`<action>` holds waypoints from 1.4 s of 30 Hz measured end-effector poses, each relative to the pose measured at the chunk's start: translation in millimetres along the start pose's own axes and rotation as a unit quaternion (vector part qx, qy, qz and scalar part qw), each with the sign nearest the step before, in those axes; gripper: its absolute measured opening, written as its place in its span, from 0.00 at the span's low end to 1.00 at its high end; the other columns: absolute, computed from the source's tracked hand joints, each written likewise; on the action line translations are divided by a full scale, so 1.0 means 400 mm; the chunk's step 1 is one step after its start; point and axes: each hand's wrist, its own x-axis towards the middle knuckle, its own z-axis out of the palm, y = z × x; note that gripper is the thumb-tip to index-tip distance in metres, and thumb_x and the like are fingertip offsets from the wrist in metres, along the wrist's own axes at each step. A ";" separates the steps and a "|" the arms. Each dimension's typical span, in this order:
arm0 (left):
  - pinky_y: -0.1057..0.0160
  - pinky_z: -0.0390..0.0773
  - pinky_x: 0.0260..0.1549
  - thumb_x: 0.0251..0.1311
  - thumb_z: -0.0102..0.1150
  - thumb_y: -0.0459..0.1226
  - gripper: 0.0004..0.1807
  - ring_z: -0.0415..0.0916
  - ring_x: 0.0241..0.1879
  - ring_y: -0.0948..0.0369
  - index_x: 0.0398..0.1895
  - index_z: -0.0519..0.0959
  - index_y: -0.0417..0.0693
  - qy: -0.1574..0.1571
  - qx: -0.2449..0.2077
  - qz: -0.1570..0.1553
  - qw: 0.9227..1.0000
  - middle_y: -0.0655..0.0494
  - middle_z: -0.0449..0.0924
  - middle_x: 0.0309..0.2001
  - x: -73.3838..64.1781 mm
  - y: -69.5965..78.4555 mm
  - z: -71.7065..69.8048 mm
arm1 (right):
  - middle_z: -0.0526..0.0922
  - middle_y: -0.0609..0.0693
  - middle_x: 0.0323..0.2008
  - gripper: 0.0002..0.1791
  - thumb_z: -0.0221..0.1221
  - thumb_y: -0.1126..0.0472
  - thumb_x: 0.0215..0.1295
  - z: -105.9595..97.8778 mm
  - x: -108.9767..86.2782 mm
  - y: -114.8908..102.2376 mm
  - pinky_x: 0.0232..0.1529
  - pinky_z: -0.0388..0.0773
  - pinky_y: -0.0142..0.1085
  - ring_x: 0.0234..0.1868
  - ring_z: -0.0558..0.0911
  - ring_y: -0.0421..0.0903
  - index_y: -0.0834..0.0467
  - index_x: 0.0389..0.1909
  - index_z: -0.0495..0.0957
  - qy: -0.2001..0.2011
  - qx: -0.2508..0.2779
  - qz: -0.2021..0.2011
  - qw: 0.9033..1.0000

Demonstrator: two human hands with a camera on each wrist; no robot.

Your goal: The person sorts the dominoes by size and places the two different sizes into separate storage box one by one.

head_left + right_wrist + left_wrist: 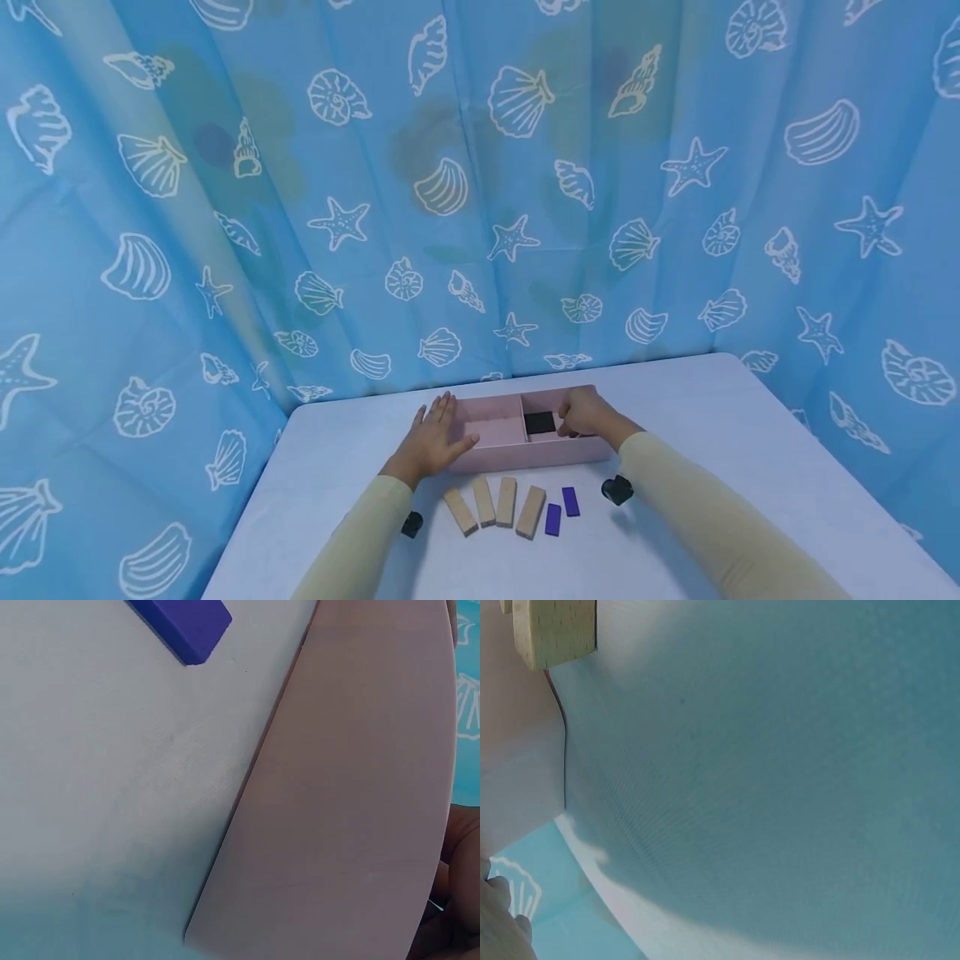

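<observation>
1. Toward the far edge of the white table [750, 500], a long pink box [525, 457] sits upright, its top uncovered; an upright divider [522, 418] splits it into left and right compartments.
2. Left hand [429, 443]: open, fingers extended, thumb spread away from them; it rests at the left end of the box, no object seen in its grasp.
3. Right hand [588, 412]: at the right compartment, fingers bent and pointing down inside the wall. Cannot tell whether anything is pinched between the fingertips.
4. Right compartment contains a flat black piece [539, 422], lying beside the divider, to the left of the right hand's fingers.
5. Before the box, on the table: four pale wooden blocks [506, 502] lying in a row, slightly fanned and apart from the box's front wall.
6. Right of these, two smaller purple blocks [552, 519], lying near each other; the right one is set slightly nearer the box.
7. Behind the table hangs a blue curtain [450, 250] printed with white shells and starfish.
</observation>
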 end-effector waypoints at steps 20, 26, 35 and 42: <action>0.46 0.38 0.70 0.59 0.30 0.74 0.56 0.38 0.75 0.53 0.77 0.45 0.42 0.007 0.002 0.009 1.000 0.49 0.42 0.77 -0.005 0.001 -0.008 | 0.80 0.49 0.32 0.17 0.66 0.65 0.58 -0.056 -0.067 -0.010 0.35 0.81 0.38 0.30 0.79 0.45 0.63 0.48 0.80 0.021 -0.011 -0.026 0.999; 0.47 0.38 0.70 0.56 0.24 0.76 0.58 0.38 0.75 0.53 0.77 0.45 0.42 0.004 0.009 0.006 1.000 0.49 0.42 0.77 -0.010 0.005 -0.011 | 0.80 0.48 0.31 0.19 0.68 0.64 0.58 -0.072 -0.085 -0.016 0.35 0.81 0.37 0.31 0.79 0.44 0.64 0.50 0.80 0.027 -0.013 -0.048 0.998; 0.46 0.38 0.70 0.57 0.25 0.76 0.58 0.38 0.75 0.52 0.77 0.45 0.42 0.006 0.004 0.009 1.000 0.48 0.42 0.77 -0.009 0.003 -0.011 | 0.79 0.48 0.30 0.18 0.68 0.65 0.58 -0.083 -0.120 -0.026 0.33 0.81 0.36 0.30 0.78 0.45 0.63 0.50 0.79 0.032 0.006 -0.043 0.999; 0.46 0.39 0.70 0.56 0.23 0.77 0.59 0.37 0.75 0.53 0.78 0.45 0.43 0.004 0.011 0.004 1.000 0.49 0.42 0.77 -0.007 0.003 -0.006 | 0.78 0.49 0.32 0.18 0.69 0.64 0.57 -0.082 -0.143 -0.017 0.32 0.81 0.36 0.30 0.78 0.45 0.61 0.49 0.79 0.041 0.019 -0.040 0.998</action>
